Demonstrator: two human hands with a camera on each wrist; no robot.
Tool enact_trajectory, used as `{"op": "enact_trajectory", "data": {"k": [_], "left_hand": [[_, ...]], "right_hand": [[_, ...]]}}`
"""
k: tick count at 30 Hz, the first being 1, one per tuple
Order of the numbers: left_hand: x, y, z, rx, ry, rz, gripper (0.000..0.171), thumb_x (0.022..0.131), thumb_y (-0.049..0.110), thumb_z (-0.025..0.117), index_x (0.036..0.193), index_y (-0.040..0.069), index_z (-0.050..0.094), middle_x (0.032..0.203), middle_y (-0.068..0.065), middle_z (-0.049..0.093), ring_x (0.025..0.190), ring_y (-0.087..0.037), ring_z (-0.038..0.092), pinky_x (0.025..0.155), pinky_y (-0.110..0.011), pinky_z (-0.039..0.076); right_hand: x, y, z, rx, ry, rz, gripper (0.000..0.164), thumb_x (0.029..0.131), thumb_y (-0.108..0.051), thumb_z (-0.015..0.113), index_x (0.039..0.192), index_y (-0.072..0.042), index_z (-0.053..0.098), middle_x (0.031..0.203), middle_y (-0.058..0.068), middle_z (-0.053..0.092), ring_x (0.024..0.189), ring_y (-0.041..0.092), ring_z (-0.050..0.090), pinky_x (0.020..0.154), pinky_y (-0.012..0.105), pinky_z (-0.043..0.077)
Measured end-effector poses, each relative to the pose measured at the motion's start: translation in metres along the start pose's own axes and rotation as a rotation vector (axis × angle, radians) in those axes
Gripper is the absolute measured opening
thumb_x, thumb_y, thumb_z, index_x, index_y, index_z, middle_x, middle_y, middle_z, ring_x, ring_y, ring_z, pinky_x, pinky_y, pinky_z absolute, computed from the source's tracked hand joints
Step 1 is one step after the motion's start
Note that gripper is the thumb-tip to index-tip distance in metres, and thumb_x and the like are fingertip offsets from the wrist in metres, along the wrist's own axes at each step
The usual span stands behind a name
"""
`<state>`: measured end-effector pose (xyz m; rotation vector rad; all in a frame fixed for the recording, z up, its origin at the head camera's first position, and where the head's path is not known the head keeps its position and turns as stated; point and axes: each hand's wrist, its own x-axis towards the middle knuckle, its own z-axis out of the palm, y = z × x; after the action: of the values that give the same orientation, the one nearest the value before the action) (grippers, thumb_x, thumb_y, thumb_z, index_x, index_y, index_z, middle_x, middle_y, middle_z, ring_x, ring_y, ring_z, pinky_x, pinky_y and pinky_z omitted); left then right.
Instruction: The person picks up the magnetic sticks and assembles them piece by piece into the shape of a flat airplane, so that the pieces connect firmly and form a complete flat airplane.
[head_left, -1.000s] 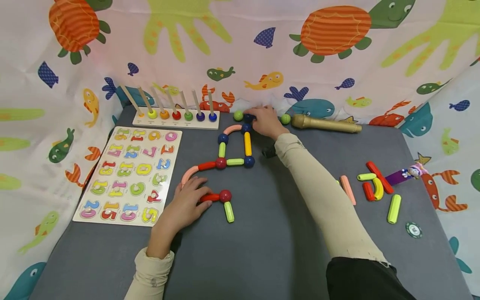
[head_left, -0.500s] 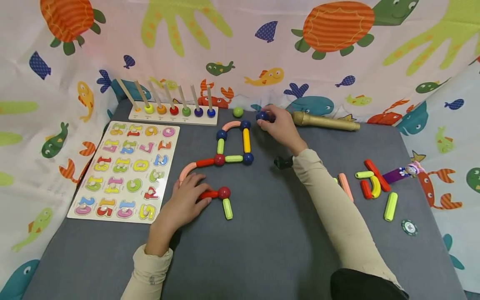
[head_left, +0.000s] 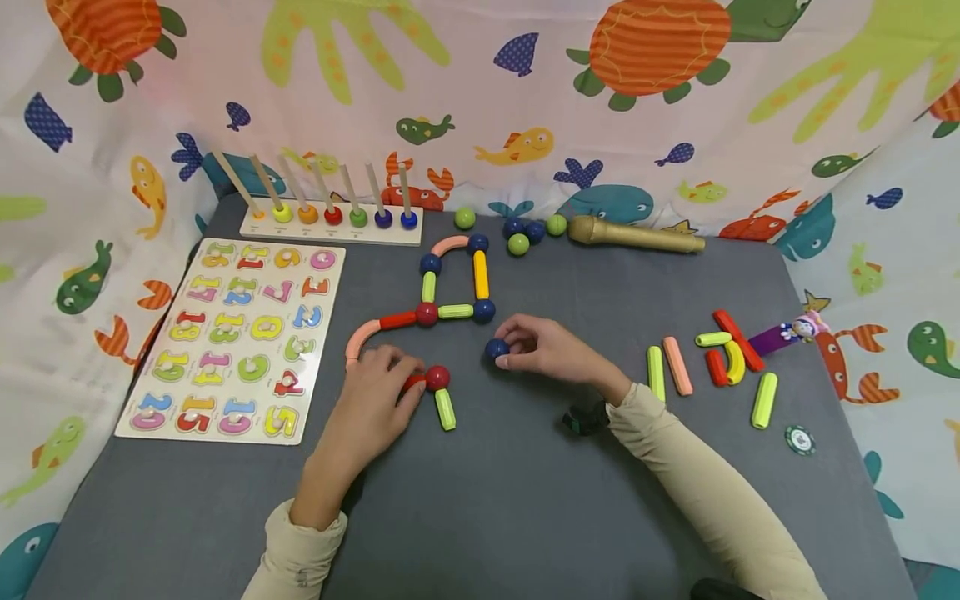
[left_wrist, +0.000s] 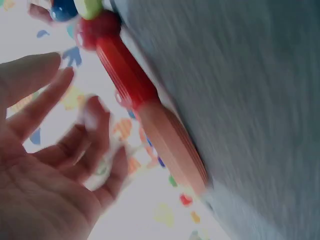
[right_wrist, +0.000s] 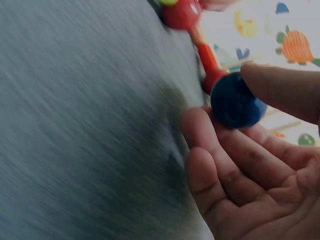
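Note:
A dark blue ball [head_left: 496,349] is pinched between the thumb and fingertips of my right hand [head_left: 551,350], just above or at the table; the right wrist view shows the blue ball [right_wrist: 237,101] too. My left hand [head_left: 375,400] lies loosely over the lower end of the joined sticks and balls, fingers relaxed. Near its fingers are a curved salmon stick [head_left: 362,337] and a red ball [head_left: 437,378] with a yellow-green stick [head_left: 446,410]. In the left wrist view its fingers [left_wrist: 65,145] look apart from the red stick [left_wrist: 127,72]. Behind, a closed loop includes a yellow stick [head_left: 481,275].
At left lies a number puzzle board [head_left: 232,342], with a peg counting board [head_left: 330,232] behind. Several balls [head_left: 518,244] and a gold microphone-like toy [head_left: 637,235] line the back. Loose sticks [head_left: 677,367], a purple doll-topped toy [head_left: 776,337] and a poker chip [head_left: 800,440] lie right.
My right hand has come from the back cluster of balls toward the front with a blue ball, leaving a green ball there. My left hand has barely moved.

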<state>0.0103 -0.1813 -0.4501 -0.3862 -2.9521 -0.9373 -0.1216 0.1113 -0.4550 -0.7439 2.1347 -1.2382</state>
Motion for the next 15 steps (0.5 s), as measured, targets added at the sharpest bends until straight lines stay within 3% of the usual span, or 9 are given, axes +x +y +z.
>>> {"op": "enact_trajectory", "data": {"k": [3, 6, 8, 11, 15], "left_hand": [[0.001, 0.008, 0.005, -0.083, -0.108, 0.052, 0.025, 0.103, 0.012, 0.073, 0.128, 0.010, 0.074, 0.112, -0.004, 0.072, 0.096, -0.022, 0.065, 0.089, -0.045, 0.055], [0.000, 0.010, 0.010, -0.102, -0.276, 0.073, 0.030, 0.106, 0.011, 0.068, 0.135, 0.014, 0.072, 0.123, -0.003, 0.073, 0.104, -0.019, 0.067, 0.096, -0.045, 0.055], [0.000, 0.010, 0.012, -0.082, -0.341, 0.099, 0.030, 0.106, 0.009, 0.067, 0.135, 0.013, 0.073, 0.126, -0.005, 0.072, 0.108, -0.021, 0.066, 0.099, -0.046, 0.054], [0.002, 0.009, 0.013, -0.094, -0.358, 0.120, 0.026, 0.105, 0.005, 0.065, 0.128, 0.012, 0.074, 0.118, -0.004, 0.070, 0.104, -0.020, 0.063, 0.096, -0.043, 0.055], [0.005, 0.003, 0.012, -0.189, -0.324, 0.146, 0.022, 0.103, 0.000, 0.065, 0.121, 0.010, 0.072, 0.105, 0.000, 0.067, 0.093, -0.016, 0.060, 0.088, -0.038, 0.053]], "right_hand": [[-0.007, 0.000, 0.008, 0.048, -0.055, 0.008, 0.032, 0.101, -0.014, 0.077, 0.128, -0.002, 0.066, 0.111, 0.007, 0.074, 0.098, 0.025, 0.064, 0.085, 0.031, 0.052], [-0.012, -0.001, 0.013, 0.084, -0.110, 0.015, 0.031, 0.102, -0.014, 0.075, 0.128, -0.001, 0.065, 0.109, 0.005, 0.074, 0.096, 0.023, 0.064, 0.084, 0.030, 0.052], [-0.016, -0.003, 0.015, 0.107, -0.158, 0.016, 0.031, 0.103, -0.014, 0.074, 0.128, 0.000, 0.064, 0.107, 0.005, 0.074, 0.095, 0.024, 0.065, 0.084, 0.030, 0.052], [-0.019, -0.004, 0.020, 0.142, -0.239, 0.002, 0.029, 0.104, -0.013, 0.071, 0.128, 0.001, 0.063, 0.104, 0.007, 0.075, 0.092, 0.026, 0.067, 0.083, 0.031, 0.053], [-0.021, -0.007, 0.032, 0.205, -0.350, 0.008, 0.027, 0.106, -0.015, 0.069, 0.128, 0.000, 0.063, 0.098, 0.013, 0.076, 0.083, 0.026, 0.070, 0.075, 0.031, 0.053]]}}
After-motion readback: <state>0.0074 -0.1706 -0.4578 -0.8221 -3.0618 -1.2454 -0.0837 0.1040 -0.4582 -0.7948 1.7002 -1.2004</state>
